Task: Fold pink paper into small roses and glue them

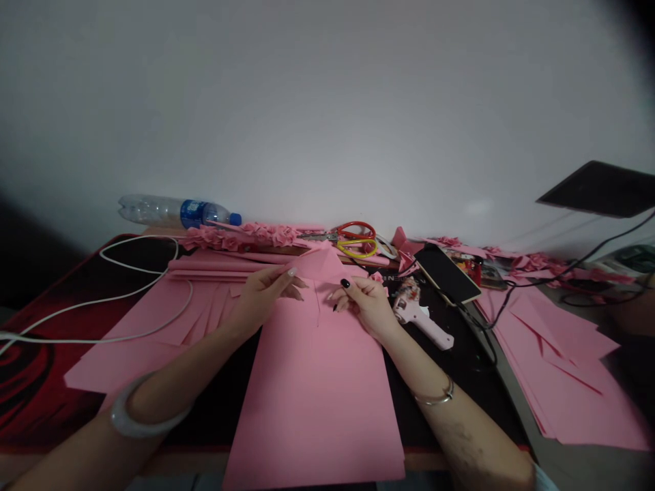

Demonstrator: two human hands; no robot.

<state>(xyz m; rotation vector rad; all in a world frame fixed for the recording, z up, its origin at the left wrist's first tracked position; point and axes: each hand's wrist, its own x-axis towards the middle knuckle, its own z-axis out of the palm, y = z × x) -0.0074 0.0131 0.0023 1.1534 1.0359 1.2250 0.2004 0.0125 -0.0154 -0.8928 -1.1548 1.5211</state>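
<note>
A small folded piece of pink paper (318,262) is held up between my two hands, its peak pointing away from me. My left hand (266,292) pinches its left side between thumb and index finger, the other fingers curled below. On the right side, my right hand (367,300) grips the lower corner in the same way. Beneath both hands lies a large stack of flat pink sheets (320,402), with a thin dark line showing on it just under the folded piece.
Scissors (357,247) with red and yellow handles lie behind my hands. Right of them are a glue gun (424,320), a phone (447,274) and more pink sheets (573,382). A plastic bottle (192,213), paper flowers (245,236) and a white cable (97,339) are leftward.
</note>
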